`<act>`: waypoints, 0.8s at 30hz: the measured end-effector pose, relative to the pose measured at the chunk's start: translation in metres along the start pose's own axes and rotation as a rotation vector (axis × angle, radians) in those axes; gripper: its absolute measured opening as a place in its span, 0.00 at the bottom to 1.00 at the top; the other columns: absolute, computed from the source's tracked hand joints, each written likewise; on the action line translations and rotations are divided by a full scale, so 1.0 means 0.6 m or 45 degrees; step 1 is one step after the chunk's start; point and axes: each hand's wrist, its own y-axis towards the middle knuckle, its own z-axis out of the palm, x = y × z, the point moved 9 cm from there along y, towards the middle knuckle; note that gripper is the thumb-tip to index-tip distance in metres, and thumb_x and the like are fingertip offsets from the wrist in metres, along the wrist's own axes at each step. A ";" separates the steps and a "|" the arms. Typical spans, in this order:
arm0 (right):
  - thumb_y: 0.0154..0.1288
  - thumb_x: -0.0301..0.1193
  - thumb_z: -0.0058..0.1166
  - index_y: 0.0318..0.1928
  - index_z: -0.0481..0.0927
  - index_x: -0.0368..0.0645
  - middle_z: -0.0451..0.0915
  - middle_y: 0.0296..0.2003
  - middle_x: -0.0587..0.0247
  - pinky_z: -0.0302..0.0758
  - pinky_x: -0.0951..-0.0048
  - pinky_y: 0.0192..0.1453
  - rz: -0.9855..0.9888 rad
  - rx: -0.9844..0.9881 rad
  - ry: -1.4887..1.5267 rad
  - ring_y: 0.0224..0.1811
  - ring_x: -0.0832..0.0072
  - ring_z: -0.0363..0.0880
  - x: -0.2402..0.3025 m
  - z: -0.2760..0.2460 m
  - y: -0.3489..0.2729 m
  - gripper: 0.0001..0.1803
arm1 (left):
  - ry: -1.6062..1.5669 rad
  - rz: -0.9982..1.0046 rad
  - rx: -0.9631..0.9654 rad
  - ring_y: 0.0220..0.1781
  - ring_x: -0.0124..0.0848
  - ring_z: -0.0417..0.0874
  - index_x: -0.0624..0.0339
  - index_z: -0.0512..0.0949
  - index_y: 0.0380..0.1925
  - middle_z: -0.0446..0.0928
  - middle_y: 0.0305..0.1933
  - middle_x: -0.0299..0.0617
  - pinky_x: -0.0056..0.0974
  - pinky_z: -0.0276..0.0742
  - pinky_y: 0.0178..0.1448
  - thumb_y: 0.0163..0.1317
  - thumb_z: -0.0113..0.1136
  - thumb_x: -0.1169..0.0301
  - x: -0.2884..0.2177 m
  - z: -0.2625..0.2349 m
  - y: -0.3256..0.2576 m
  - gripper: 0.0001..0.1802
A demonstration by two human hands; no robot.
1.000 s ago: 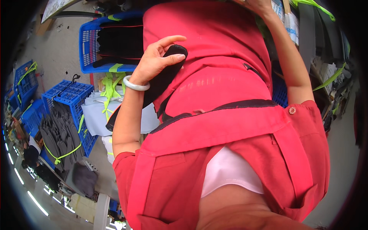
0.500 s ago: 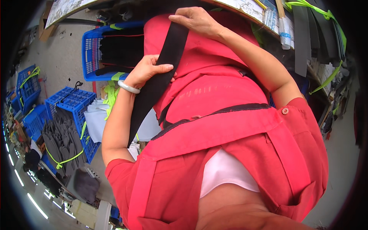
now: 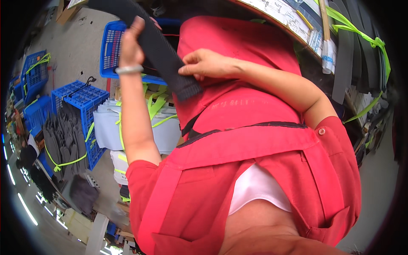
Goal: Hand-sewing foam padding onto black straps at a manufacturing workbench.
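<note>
A long black ribbed strip (image 3: 163, 53) slants across in front of my lap, from the upper left down to an end above my red apron. My left hand (image 3: 131, 49) grips it farther up, the thumb on the near edge and a fingertip showing at the far edge; the other fingers are hidden behind it. Close to the lower end, my right hand (image 3: 206, 63) pinches the strip between thumb and curled fingers. Behind the strip stands a blue plastic crate (image 3: 109, 46), partly covered by my left hand and the strip.
A cluttered workbench (image 3: 276, 21) edges the top right, with dark strips (image 3: 343, 55) hanging beside it, tied in green-yellow ribbon. To my left are pale grey sheets (image 3: 106, 129), a blue crate (image 3: 95, 112) and a tied bundle of dark grey pieces (image 3: 63, 136).
The strip has swung so its near end lies at my lap and its length reaches the upper left. My left hand moved up and away; my right came down toward me.
</note>
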 end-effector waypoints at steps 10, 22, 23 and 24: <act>0.64 0.37 0.60 0.36 0.79 0.39 0.76 0.25 0.71 0.69 0.79 0.28 -0.025 -0.239 -0.033 0.24 0.85 0.70 0.004 -0.069 0.012 0.13 | -0.015 -0.034 -0.205 0.37 0.29 0.83 0.68 0.78 0.43 0.82 0.39 0.42 0.32 0.81 0.42 0.64 0.61 0.74 0.132 0.049 -0.108 0.10; 0.65 0.36 0.58 0.37 0.79 0.40 0.77 0.24 0.72 0.68 0.81 0.26 -0.090 -0.262 -0.309 0.22 0.86 0.70 0.040 -0.063 -0.002 0.12 | -0.355 0.093 -0.398 0.40 0.30 0.83 0.63 0.79 0.38 0.81 0.39 0.40 0.35 0.79 0.50 0.59 0.66 0.77 0.149 0.013 -0.083 0.08; 0.66 0.38 0.57 0.37 0.80 0.40 0.77 0.24 0.72 0.68 0.82 0.25 0.008 -0.270 -0.186 0.22 0.87 0.70 0.030 -0.065 -0.006 0.13 | -0.354 0.102 -0.429 0.41 0.31 0.83 0.63 0.79 0.39 0.81 0.39 0.40 0.35 0.79 0.50 0.59 0.66 0.77 0.155 0.013 -0.081 0.08; 0.66 0.38 0.57 0.37 0.80 0.40 0.77 0.24 0.72 0.68 0.82 0.25 -0.002 -0.269 -0.193 0.22 0.87 0.70 0.032 -0.070 -0.009 0.13 | -0.354 0.110 -0.459 0.41 0.31 0.83 0.62 0.79 0.39 0.81 0.40 0.40 0.36 0.79 0.50 0.59 0.66 0.77 0.159 0.010 -0.081 0.08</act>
